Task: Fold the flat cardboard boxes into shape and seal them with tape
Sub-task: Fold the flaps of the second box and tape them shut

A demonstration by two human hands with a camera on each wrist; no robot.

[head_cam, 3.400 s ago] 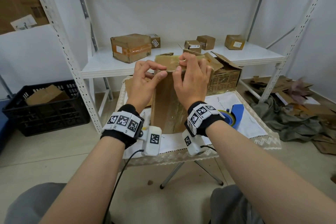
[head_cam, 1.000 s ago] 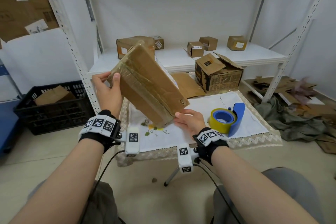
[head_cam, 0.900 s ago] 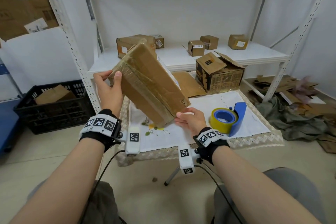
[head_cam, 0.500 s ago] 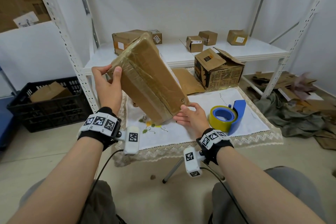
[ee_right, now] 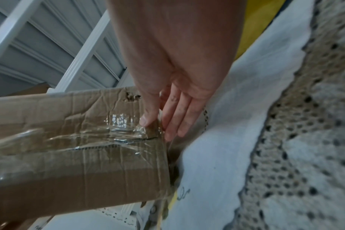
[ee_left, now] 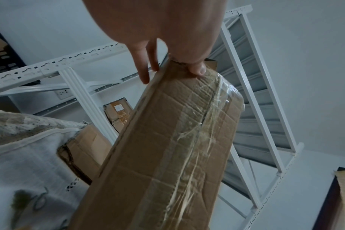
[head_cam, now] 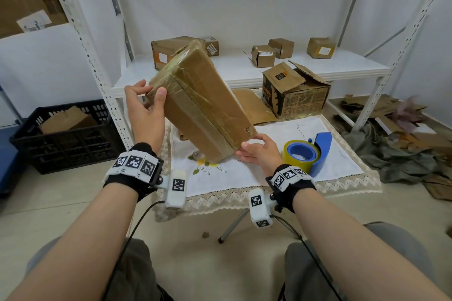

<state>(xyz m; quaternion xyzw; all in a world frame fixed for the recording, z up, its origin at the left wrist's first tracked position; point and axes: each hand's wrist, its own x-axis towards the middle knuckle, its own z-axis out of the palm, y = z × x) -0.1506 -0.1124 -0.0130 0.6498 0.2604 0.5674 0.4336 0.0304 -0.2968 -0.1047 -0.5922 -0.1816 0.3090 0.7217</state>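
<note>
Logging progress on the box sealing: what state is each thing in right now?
Long brown cardboard box: closed, seam taped, held tilted above the table.
Left hand: grips the box's upper end.
Right hand: holds its lower end, thumb on the tape.
Yellow tape roll in blue dispenser: lying on the white cloth.
Printed cardboard box: flaps open.
</note>
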